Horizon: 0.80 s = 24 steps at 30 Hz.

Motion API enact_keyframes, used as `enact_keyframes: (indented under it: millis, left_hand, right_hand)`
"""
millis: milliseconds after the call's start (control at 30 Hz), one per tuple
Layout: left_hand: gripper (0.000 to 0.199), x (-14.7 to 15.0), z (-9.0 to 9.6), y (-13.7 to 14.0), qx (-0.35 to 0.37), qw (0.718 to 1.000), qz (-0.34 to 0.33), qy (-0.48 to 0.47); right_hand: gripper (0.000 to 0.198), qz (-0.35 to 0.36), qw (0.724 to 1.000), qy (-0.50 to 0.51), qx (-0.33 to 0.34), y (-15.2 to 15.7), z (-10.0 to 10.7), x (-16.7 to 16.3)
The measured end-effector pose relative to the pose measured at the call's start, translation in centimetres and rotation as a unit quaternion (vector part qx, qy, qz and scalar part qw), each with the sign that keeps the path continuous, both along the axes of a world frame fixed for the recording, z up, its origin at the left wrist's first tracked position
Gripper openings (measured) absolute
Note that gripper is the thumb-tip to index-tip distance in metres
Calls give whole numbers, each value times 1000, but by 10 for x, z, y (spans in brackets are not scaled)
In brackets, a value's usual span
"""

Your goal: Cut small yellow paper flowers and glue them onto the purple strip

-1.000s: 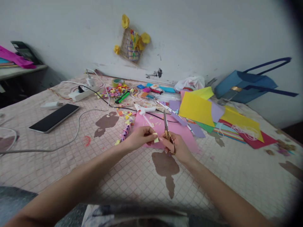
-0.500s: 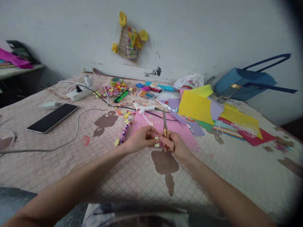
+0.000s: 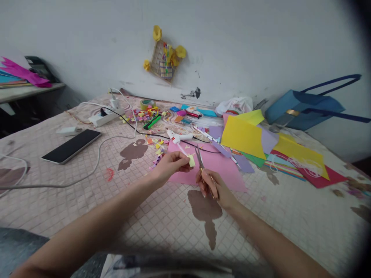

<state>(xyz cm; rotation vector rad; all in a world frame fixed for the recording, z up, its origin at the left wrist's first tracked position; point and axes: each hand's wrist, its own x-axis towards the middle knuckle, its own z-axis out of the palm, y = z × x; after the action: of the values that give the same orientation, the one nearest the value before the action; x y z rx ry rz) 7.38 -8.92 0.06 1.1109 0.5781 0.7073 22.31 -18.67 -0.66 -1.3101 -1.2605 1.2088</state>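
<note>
A small pale yellow piece of paper [image 3: 191,161] is pinched in the fingers of my left hand [image 3: 173,165]. My right hand [image 3: 213,186] is closed around the gold handles of a pair of scissors [image 3: 200,160]. The blades point away from me and stand slightly apart, just right of the paper without touching it. Beneath both hands lies a pink sheet [image 3: 214,166] with small yellow scraps on it. A white glue gun [image 3: 178,136] rests at its far edge. Part of a purple decorated strip [image 3: 158,160] shows beyond my left wrist.
On the left lie a phone [image 3: 72,146], a white cable and a power strip [image 3: 106,117]. Paper flowers [image 3: 145,115] and a green cutter [image 3: 152,121] are scattered behind. Coloured sheets [image 3: 243,135] pile up at right, before a blue bag [image 3: 304,110].
My hands have moved apart. The scissors, upright and closed-looking before, now have parted blades near the yellow paper. My left hand holds the paper further out, and the camera view has shifted slightly.
</note>
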Motion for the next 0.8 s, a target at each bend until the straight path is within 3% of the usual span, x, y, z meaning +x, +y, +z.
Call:
enact_keyframes:
  millis: [333, 800]
  left_hand:
    - [19, -3, 6, 4, -47, 998, 17, -24]
    - [14, -3, 10, 3, -41, 998, 35, -19]
  right_hand:
    - [41, 20, 998, -62, -22, -3, -2, 0]
    - [39, 17, 996, -91, -13, -3, -5, 0]
